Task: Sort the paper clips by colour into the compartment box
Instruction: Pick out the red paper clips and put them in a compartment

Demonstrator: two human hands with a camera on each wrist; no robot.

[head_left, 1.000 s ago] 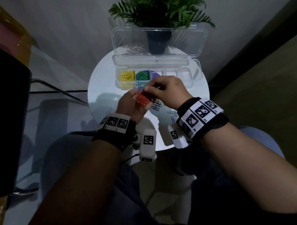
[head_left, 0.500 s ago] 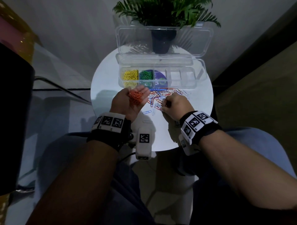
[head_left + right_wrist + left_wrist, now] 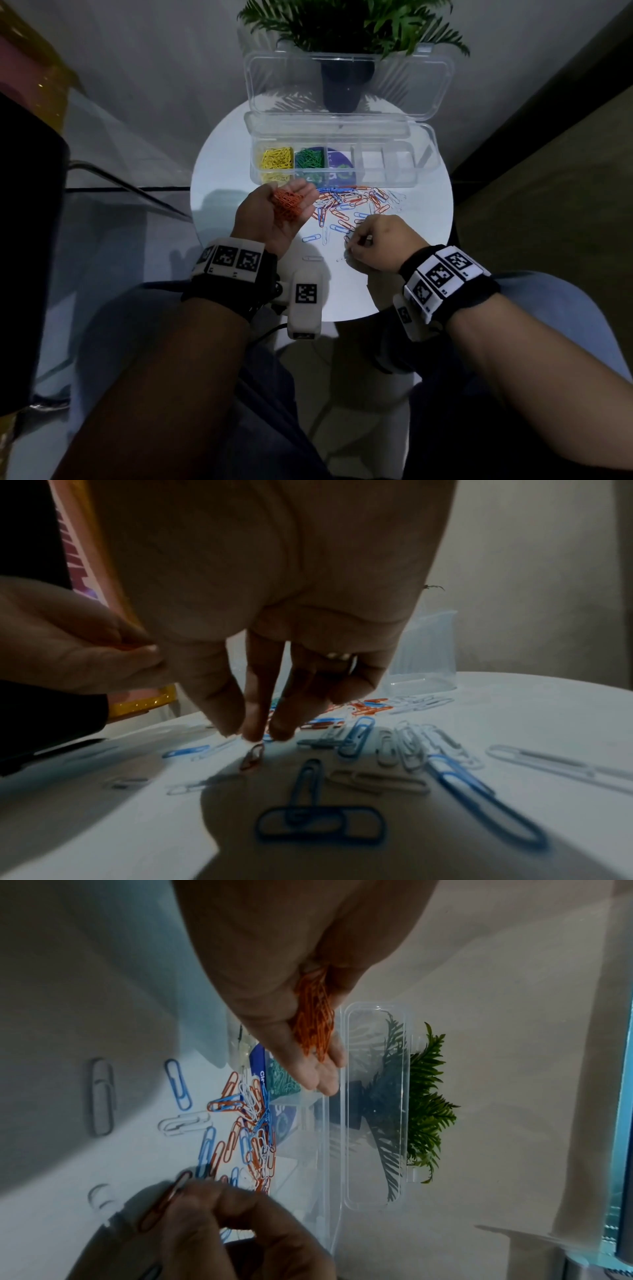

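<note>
My left hand [image 3: 263,226] is turned palm up over the table's left side, and a bunch of orange paper clips [image 3: 286,205] lies in the cupped palm [image 3: 308,1069]. My right hand [image 3: 356,241] is down on the white round table [image 3: 421,219], where thumb and fingertips [image 3: 255,731] pinch one end of a single orange clip [image 3: 251,756]. Loose orange, blue and white clips [image 3: 352,205] are spread between the hands and the clear compartment box [image 3: 394,164]. Its left compartments hold yellow clips [image 3: 275,159] and green clips [image 3: 310,159].
The box's clear lid [image 3: 349,85] stands open at the back, with a potted plant [image 3: 342,78] behind it. Single blue and white clips [image 3: 318,823] lie near the table's front. A dark object [image 3: 27,240] fills the left edge.
My right hand has left the left palm, dropped to the table on the near right and pinched an orange clip. The left hand stays palm up with its orange clips.
</note>
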